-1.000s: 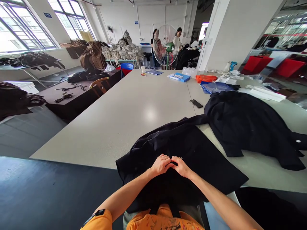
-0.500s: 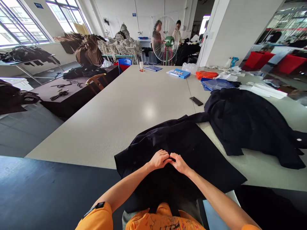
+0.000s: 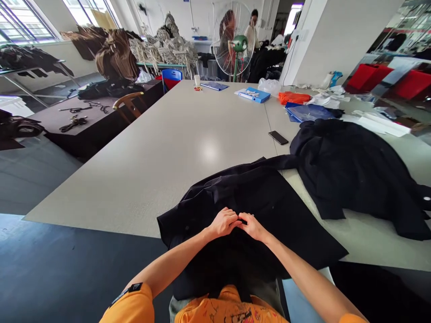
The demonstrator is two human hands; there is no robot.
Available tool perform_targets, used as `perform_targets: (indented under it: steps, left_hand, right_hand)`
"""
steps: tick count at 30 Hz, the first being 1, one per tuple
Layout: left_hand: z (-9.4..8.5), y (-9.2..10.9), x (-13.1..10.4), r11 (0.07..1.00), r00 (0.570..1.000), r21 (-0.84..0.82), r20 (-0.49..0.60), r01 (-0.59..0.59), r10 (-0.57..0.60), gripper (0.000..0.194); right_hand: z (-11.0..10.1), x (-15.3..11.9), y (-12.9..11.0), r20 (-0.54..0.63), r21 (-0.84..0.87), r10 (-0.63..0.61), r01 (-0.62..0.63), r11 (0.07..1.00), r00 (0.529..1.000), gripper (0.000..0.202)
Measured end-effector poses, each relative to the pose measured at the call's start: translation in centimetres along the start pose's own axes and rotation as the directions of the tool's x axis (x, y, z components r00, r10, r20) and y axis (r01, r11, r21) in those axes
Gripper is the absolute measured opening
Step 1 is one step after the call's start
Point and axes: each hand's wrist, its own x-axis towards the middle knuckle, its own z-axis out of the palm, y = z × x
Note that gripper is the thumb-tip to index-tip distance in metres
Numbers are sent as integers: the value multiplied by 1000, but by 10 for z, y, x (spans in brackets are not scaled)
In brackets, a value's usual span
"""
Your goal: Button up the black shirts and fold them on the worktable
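A dark navy jacket (image 3: 269, 211) is spread over the near edge of the table, partly hanging toward my lap. My left hand (image 3: 225, 222) pinches its cloth with the fingers curled. Right beside it, fingertips nearly touching, my right hand (image 3: 251, 227) grips the same garment. The small fold between the fingers is mostly hidden. One sleeve stretches off to the right toward a second dark jacket (image 3: 357, 175), which lies heaped on the table.
On the pale table (image 3: 161, 148) lie a black phone (image 3: 278, 137), a blue folder box (image 3: 254, 94), an orange plastic bag (image 3: 294, 98) and a white cup (image 3: 197, 80). A large fan (image 3: 239, 43) stands beyond the far end, with two people behind it. A wooden chair (image 3: 129, 105) is at left.
The view has tilted down slightly, so the background sits higher. Both hands keep their hold on the jacket with hardly any movement.
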Motion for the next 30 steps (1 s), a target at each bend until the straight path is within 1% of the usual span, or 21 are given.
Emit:
perform_targets:
  steps: [3,6,11,16,20,24,30]
  left_hand:
    - [-1,2,2,999,1000,-32,7,12,-12,45]
    - [-3,2,3,998,1000,-59,21,16,-15,46]
    - [-7,0,5,998,999,-62,50,18,-15,44]
    - [-9,0,5,999,999,-50,49,1,1,46]
    - [-11,2,6,999,998,-54,63,3,1,47]
    - [-14,3,8,999,998,-54,60,-4,7,44]
    - [-14,3,7,999,999,-32,49,-13,15,42]
  right_hand:
    - [-3,0,1,28,12,2,-3,1000,1000,24]
    - [-4,0,2,41,17,0,-1,1000,999,29]
    - [0,0,2,3,15,5,-5,1000,1000,35]
    - [4,-1,2,-36,-12,-31,31,999,999,36]
    - [3,-1,2,-31,-24,-59,59,998,998,32]
    - [2,0,1,-24,6,-45,45,999,999,29]
    - [1,1,0,-20,6,-49,49,999,999,34]
